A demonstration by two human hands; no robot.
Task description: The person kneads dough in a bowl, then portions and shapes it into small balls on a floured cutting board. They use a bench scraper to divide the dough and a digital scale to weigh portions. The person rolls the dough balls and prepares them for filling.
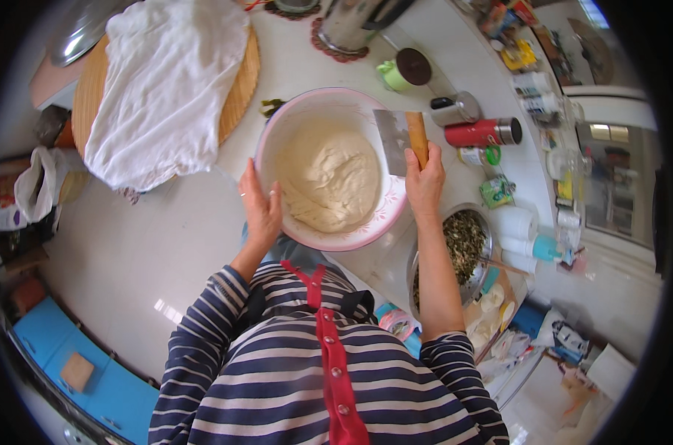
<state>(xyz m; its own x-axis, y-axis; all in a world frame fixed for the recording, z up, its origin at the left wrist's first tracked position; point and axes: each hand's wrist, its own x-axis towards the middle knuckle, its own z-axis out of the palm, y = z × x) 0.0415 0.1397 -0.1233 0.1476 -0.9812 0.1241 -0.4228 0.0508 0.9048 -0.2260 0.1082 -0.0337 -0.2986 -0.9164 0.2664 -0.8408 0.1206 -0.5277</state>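
A white enamel basin [389,203] with a pink floral pattern stands before me, with a mass of pale dough [336,178] inside. My left hand [261,208] grips the basin's left wall, thumb at the rim and fingers spread along the outside. In my right hand [427,181] is a dough scraper [392,142] with a metal blade and a wooden handle, held above the basin's right rim. The blade's lower part overlaps the rim in view; whether it touches cannot be told.
A white cloth [164,94] covers much of a round wooden board [239,89]. Right of the basin are a metal bowl of chopped filling [464,245], a red flask [481,132], a glass mug [456,108] and a green lidded cup [406,71]. An electric kettle [350,28] stands at the top.
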